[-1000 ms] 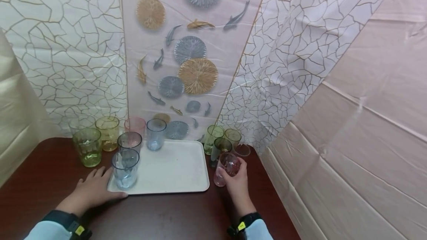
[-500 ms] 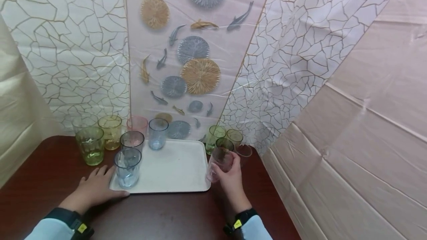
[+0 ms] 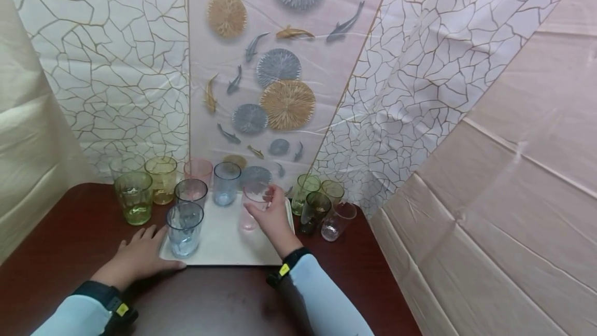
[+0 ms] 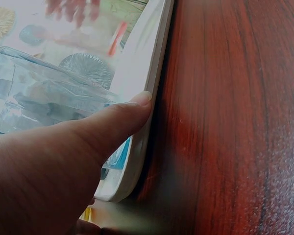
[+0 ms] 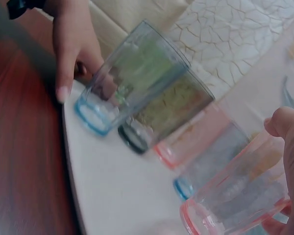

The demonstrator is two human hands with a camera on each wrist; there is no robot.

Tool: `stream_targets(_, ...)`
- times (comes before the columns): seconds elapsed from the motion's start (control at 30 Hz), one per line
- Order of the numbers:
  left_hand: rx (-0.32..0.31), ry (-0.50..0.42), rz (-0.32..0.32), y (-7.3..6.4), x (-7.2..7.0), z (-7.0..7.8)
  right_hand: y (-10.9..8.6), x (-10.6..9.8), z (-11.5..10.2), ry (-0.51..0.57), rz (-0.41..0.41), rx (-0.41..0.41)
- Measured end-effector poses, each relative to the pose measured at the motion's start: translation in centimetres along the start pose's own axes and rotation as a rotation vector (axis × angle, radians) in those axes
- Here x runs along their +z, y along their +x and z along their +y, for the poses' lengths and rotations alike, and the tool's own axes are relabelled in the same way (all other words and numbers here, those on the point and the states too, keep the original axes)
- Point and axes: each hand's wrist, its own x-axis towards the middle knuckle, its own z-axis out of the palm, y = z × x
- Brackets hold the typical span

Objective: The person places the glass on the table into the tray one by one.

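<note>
My right hand [image 3: 276, 222] grips a pink tumbler [image 3: 249, 218] between thumb and fingers, over the right half of the white tray [image 3: 224, 253]. In the right wrist view this tumbler [image 5: 232, 208] is upright near the tray; whether its base touches, I cannot tell. My left hand [image 3: 135, 259] rests at the tray's front left corner, the straight thumb [image 4: 118, 119] on its rim. Right beside that hand stands a blue tumbler [image 3: 184, 235]. Behind it on the tray are a dark-rimmed grey tumbler [image 3: 191, 191], another pink tumbler [image 3: 198, 169] and a second blue one [image 3: 226, 186].
Left of the tray are a green tumbler [image 3: 133, 201], a yellow tumbler [image 3: 161, 183] and a clear one [image 3: 123, 165]. To the right cluster a light green tumbler [image 3: 305, 195], an olive one [image 3: 334, 190], a dark one [image 3: 315, 215] and a clear one [image 3: 336, 226]. A patterned cloth [image 3: 289, 108] hangs behind.
My right hand has lifted the pink tumbler from the right-hand cluster and carried it left, over the tray. The left hand has stayed at the tray corner, while the head view has shifted slightly.
</note>
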Motion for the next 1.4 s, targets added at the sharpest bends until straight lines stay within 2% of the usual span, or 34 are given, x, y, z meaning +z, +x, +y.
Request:
stream_targets(0.3, -0.014, -0.001, -0.007, -0.3, -0.3, 0.2, 1.2, 4.5, -2.3, 0.025, -0.103, -0.043)
stream_targets(0.63, -0.014, 0.001, -0.017, -0.2, -0.6, 0.5, 1.2, 7.2, -2.1, 0.025, -0.110, -0.017)
stream_targets(0.9, -0.013, 0.001, -0.014, -0.4, -0.6, 0.5, 1.2, 8.4, -1.3, -0.023, -0.118, 0.023)
stream_targets(1.4, 0.015, 0.011, 0.014, -0.6, -0.6, 0.4, 0.9, 8.3, -1.1, -0.053, -0.138, 0.017)
